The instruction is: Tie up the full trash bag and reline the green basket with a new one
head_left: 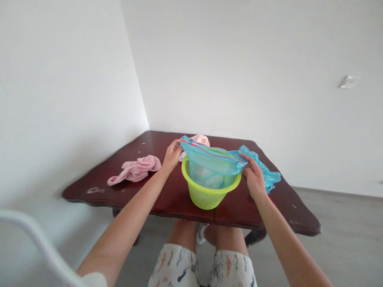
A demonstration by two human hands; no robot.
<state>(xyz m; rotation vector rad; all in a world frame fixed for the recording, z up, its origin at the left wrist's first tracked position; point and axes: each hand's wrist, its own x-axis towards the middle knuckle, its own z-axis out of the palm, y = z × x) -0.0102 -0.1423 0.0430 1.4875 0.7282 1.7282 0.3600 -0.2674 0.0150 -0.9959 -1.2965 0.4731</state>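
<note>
Our left hand (172, 156) and right hand (253, 177), fingers curled, grip the edges of a blue plastic bag (211, 163), spread across a lime-green basket (206, 195) at twelve o'clock.

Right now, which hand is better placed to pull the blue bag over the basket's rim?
Probably the right hand: it holds the loose end of the blue plastic bag beside the lime-green basket.

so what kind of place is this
Most likely a room in a home, perhaps a plain dining corner. A dark polished wooden table with a scalloped edge stands against bare white walls, and it holds everyday household things like a green plastic basket lined with a blue plastic bag.
</note>
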